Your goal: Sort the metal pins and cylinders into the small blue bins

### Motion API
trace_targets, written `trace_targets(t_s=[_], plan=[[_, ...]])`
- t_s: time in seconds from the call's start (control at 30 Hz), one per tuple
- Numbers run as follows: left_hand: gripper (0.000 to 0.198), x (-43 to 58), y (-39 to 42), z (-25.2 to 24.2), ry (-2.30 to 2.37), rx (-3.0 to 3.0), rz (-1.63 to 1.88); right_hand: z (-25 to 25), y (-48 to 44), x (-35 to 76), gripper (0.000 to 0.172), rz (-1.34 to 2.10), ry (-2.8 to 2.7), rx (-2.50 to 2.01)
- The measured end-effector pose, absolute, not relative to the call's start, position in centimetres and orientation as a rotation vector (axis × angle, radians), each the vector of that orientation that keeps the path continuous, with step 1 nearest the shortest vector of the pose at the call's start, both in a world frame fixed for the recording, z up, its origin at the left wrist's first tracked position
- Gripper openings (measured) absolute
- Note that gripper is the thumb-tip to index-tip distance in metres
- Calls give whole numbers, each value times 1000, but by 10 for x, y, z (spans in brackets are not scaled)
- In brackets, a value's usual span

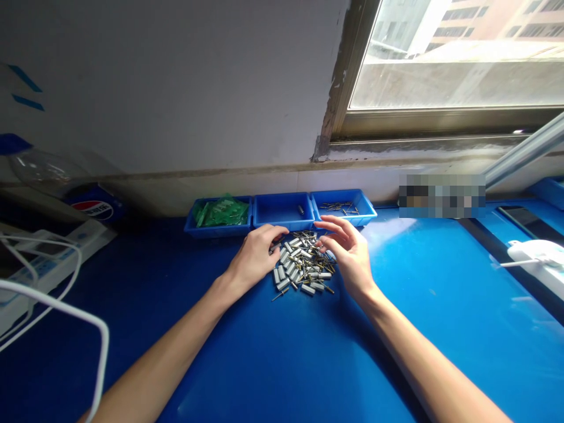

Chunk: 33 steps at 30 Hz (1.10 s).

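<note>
A pile of silver metal cylinders and thin rivet-like pins [299, 263] lies on the blue table [273, 364]. My left hand [256, 252] rests at the pile's left edge, fingers curled over it; what its fingertips hold, if anything, is hidden. On the right side my right hand [350, 249] hovers with thumb and fingers apart, and nothing shows between them. Behind the pile stand three joined blue bins: the left bin [191, 226] holds green plastic bags [224, 211], the middle bin [282, 224] one small metal cylinder [301, 209], the right bin [366, 216] several pins [337, 207].
A bottle [92, 202] and a white power strip [83, 244] with a looping white cable [103, 346] are at the left. A phone [529, 218] and a white device [540, 258] lie at the right. The wall and window [453, 88] rise behind.
</note>
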<state>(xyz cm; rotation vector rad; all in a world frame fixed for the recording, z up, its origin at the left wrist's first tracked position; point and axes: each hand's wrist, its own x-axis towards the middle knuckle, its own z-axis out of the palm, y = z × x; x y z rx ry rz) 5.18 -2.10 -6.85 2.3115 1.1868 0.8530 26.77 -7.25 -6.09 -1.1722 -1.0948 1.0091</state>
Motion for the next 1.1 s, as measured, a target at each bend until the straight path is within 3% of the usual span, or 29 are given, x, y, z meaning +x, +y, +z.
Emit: trace_targets(t_s=[0.13, 0.33, 0.6, 0.8, 0.9, 1.0, 1.1], plan=[[43, 57, -27, -60, 1125, 2315, 949, -59, -73, 267, 35, 1004, -1100, -1169], [20, 62, -38, -40, 880, 2455, 1277, -53, -75, 264, 25, 1111, -1176, -1199], [11, 62, -42, -43, 753, 2504, 1355, -48, -78, 261, 30, 1327, -1206, -1171], [17, 47, -22, -57, 1013, 2586, 866, -51, -68, 261, 32, 1113, -1146, -1262], [25, 41, -16, -62, 1058, 2619, 634, -52, -67, 260, 42, 1038, -1217, -1177], [25, 40, -17, -61, 1140, 2627, 511, -53, -71, 259, 49, 1044, -1266, -1155], [21, 42, -20, -58, 1222, 2635, 487, -53, -74, 259, 42, 1072, -1250, -1200]])
